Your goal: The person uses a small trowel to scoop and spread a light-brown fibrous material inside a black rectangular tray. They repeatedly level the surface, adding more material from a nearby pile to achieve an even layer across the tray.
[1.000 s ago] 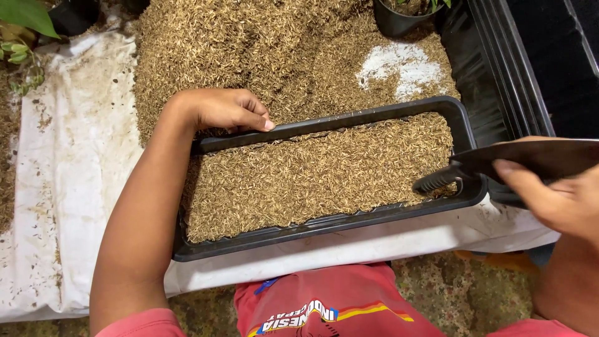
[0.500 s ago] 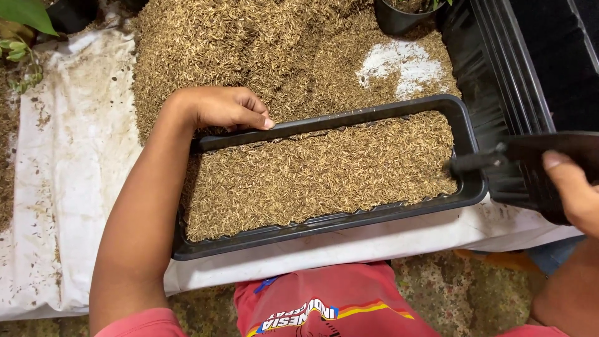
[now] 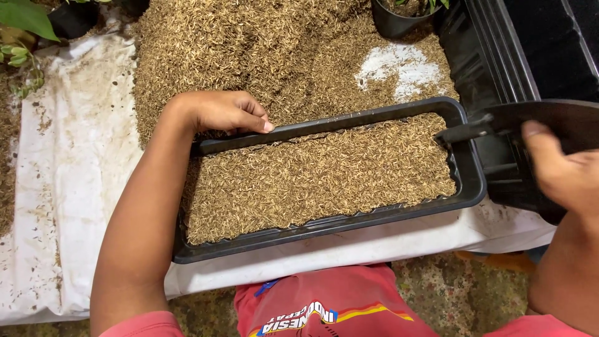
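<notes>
From your head camera, looking down: your right hand point(image 3: 564, 171) is cut off by the frame edge past the black tray point(image 3: 474, 187), so you see only the thumb and part of the palm. It grips a dark flat scoop point(image 3: 536, 122), thumb pressed on top; the fingers beneath are hidden, and the scoop's far end runs out of view. Whether anything lies in the scoop you cannot tell. Beyond the tray's right end, another black tray point(image 3: 493, 56) shows only in part. A black pot point(image 3: 393, 22) past the tray's far right corner is cropped at the top.

The tray lies across your lap area on a white sheet point(image 3: 75, 187), filled nearly level with husks point(image 3: 318, 175). Your left hand point(image 3: 221, 111) rests on the tray's far rim near its left end, fingers curled down over the edge, thumb tip touching the rim; it is closed loosely on the rim. The big pile of husks point(image 3: 249, 50) lies just behind the tray, touching its far side. The scoop's narrow handle end point(image 3: 465, 132) hangs over the tray's right end, just above the husks there.

Against half a second ago, the scoop has risen a little and tipped flatter, its handle end now over the tray's corner, and your right thumb now lies on top of it. Your left hand and the tray have not moved.
</notes>
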